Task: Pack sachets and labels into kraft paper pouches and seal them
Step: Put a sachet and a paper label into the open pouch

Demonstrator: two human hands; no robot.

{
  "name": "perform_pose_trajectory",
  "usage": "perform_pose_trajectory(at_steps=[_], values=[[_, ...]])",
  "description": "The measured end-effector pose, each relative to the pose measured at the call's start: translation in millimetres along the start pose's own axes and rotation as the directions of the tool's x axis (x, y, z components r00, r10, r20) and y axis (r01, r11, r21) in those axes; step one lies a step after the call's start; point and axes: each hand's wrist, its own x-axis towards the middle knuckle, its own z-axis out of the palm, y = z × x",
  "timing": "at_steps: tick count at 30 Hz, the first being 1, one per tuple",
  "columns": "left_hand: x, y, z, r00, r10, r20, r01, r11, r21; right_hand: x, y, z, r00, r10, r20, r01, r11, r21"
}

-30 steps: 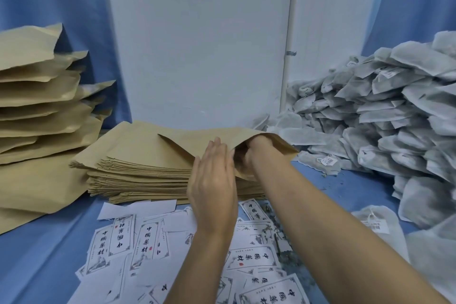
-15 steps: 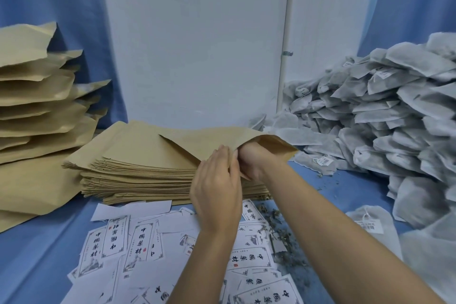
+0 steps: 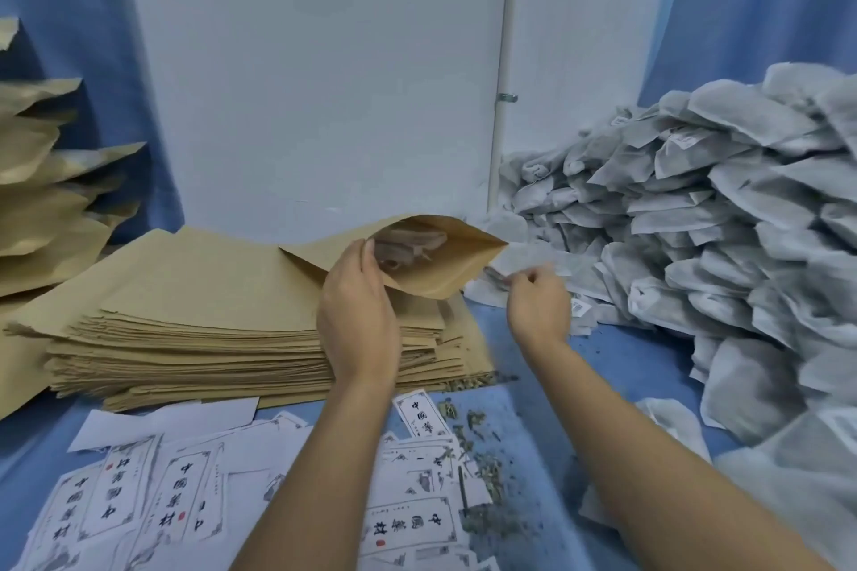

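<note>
Right now, pinching the lip of the top pouch point(image 3: 429, 278) with the left hand point(image 3: 359, 315), mouth gaping, atop the stack point(image 3: 208, 329) at the middle of the desk point(image 3: 626, 366). Curling the right hand point(image 3: 538, 308) beside the sachets point(image 3: 695, 199) by the right edge; whether grasping anything, cannot tell. Might well loosen that pinch, shutting the mouth and snagging a sachet.

Left hand point(image 3: 359, 320) holds kraft pouch point(image 3: 431, 264) open atop pouch stack point(image 3: 208, 315); blurred right hand point(image 3: 538, 306), fingers curled, beside its mouth. Sachet heap point(image 3: 719, 209) at right edge of table point(image 3: 626, 362), labels point(image 3: 176, 496) along near edge.
</note>
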Motion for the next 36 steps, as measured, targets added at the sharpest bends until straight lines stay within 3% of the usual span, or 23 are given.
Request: perform_pose_trajectory(at_steps=[2, 4, 6, 9, 17, 21, 29, 36], values=[[3, -1, 7, 1.000, 0.017, -0.024, -0.018, 1.000, -0.022, 18, 16, 0, 0.984, -0.083, 0.159, 0.127, 0.947, -0.295], [5, -3, 14, 0.999, 0.024, -0.033, -0.026, 0.999, -0.045, 33, 28, 3, 0.943, -0.112, 0.314, 0.274, 0.797, -0.538], [9, -6, 19, 0.999, 0.010, -0.038, -0.013, 0.998, -0.069, 45, 35, 10, 0.899, -0.085, 0.430, 0.375, 0.658, -0.654], [14, -11, 22, 0.998, 0.018, -0.055, -0.023, 0.995, -0.099, 58, 44, 22, 0.871, -0.043, 0.490, 0.427, 0.562, -0.708], [27, -21, 30, 0.996, -0.037, -0.078, 0.027, 0.992, -0.122, 87, 64, 45, 0.851, -0.248, 0.462, 0.502, 0.640, -0.581], [27, -22, 33, 0.996, -0.046, -0.076, 0.036, 0.991, -0.125, 95, 66, 59, 0.802, -0.298, 0.518, 0.584, 0.574, -0.574], [25, -24, 34, 0.995, -0.066, -0.068, 0.056, 0.988, -0.143, 91, 64, 68, 0.838, -0.051, 0.543, 0.489, 0.511, -0.707], [23, -27, 36, 0.994, -0.079, -0.072, 0.068, 0.987, -0.147, 97, 55, 69, 0.875, 0.054, 0.481, 0.326, 0.670, -0.667]])
